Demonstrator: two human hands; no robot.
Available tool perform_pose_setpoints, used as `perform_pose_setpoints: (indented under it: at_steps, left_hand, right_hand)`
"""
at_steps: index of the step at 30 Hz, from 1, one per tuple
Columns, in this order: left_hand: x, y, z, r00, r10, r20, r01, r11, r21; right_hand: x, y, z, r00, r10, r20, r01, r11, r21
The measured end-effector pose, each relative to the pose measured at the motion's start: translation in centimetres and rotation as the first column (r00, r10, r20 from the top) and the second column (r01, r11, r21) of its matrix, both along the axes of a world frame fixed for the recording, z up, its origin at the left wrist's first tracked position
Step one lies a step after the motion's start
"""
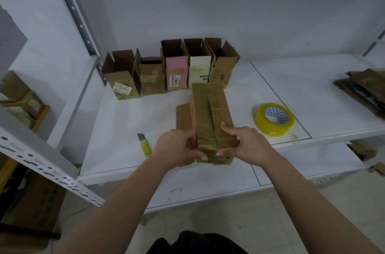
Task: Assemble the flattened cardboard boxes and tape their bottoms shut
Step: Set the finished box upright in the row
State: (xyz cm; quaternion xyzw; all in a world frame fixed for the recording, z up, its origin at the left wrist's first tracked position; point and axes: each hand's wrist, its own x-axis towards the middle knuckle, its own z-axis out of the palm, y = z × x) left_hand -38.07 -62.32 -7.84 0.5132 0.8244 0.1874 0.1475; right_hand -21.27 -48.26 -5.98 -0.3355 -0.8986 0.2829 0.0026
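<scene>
Nearest the camera, both hands grasp the near end of a box lying on its side on the white shelf. Left hand curls its fingers round the box's left edge; right hand pinches the right, thumb underneath. Just left lies a yellow knife, and to the right a tape roll. Behind stand five open boxes in a row. Far right lies flat cardboard.

— The box under the fingers?
— Matt brown cardboard, patched with shiny old tape.
— And right of the fingers?
— A glossy yellowish plastic tape roll on the smooth white shelf.
</scene>
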Motion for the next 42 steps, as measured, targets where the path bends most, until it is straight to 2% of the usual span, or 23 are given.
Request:
perform_pose_setpoints:
  at_steps: [6,12,14,17,20,23,26,27,29,31,33,35,37,42]
  left_hand:
    - [0.7,-0.2,-1.3,0.995,0.038,-0.096,-0.032,0.998,0.061]
    - [1.1,-0.5,-2.2,0.994,0.026,-0.103,-0.017,0.996,0.087]
    - [1.3,-0.4,-2.3,0.990,0.029,-0.140,-0.021,0.998,0.061]
    - [1.1,-0.3,-1.9,0.974,-0.002,-0.227,-0.012,0.998,-0.060]
    - [0.6,-0.3,-0.2,0.981,0.017,-0.195,-0.042,0.991,-0.126]
    - [0.8,0.1,1.7,0.975,0.067,-0.210,-0.074,0.997,-0.030]
    - [2.0,1.2,2.3,0.977,-0.132,-0.168,0.163,0.969,0.187]
    - [2.4,1.7,2.1,0.965,-0.219,-0.146,0.247,0.946,0.210]
    - [3.2,2.4,1.2,0.936,-0.325,-0.133,0.339,0.935,0.107]
    - [3.3,2.6,-0.1,0.907,-0.346,-0.240,0.339,0.938,-0.072]
    - [3.2,2.7,-0.7,0.881,-0.353,-0.315,0.326,0.935,-0.137]
    - [3.2,2.9,-0.5,0.881,-0.358,-0.309,0.326,0.933,-0.151]
    - [3.3,3.0,-0.4,0.888,-0.350,-0.298,0.315,0.935,-0.160]
    - [3.4,3.0,-0.5,0.898,-0.336,-0.284,0.308,0.941,-0.142]
  right_hand:
    - [0.1,-0.1,-0.1,1.000,0.001,-0.016,-0.001,1.000,-0.004]
    - [0.3,-0.2,-0.3,0.999,-0.012,-0.037,0.012,1.000,-0.018]
    - [0.3,-0.2,-0.4,0.999,-0.016,-0.042,0.016,1.000,-0.013]
    - [0.3,-0.3,-0.3,0.999,-0.014,-0.034,0.014,1.000,0.002]
    - [0.6,-0.3,-0.8,0.997,-0.031,-0.071,0.029,0.999,-0.029]
    - [0.7,-0.5,-1.1,0.996,-0.023,-0.084,0.022,1.000,-0.018]
    - [0.7,-0.6,-0.9,0.998,-0.004,-0.068,0.006,0.999,0.037]
    - [0.8,-0.5,-1.0,0.997,0.008,-0.079,-0.004,0.999,0.051]
    - [1.5,-0.1,-1.4,0.988,0.041,-0.149,-0.041,0.999,0.004]
    - [2.6,0.3,-1.9,0.973,0.005,-0.231,-0.045,0.984,-0.171]
    - [3.7,0.3,-2.4,0.976,-0.087,-0.198,0.040,0.972,-0.232]
    - [4.3,0.4,-2.8,0.984,-0.129,-0.120,0.119,0.989,-0.094]
    - [4.5,0.2,-3.0,0.992,-0.105,-0.071,0.109,0.992,0.065]
    - [4.4,-0.9,-2.7,0.997,-0.044,-0.068,0.057,0.976,0.211]
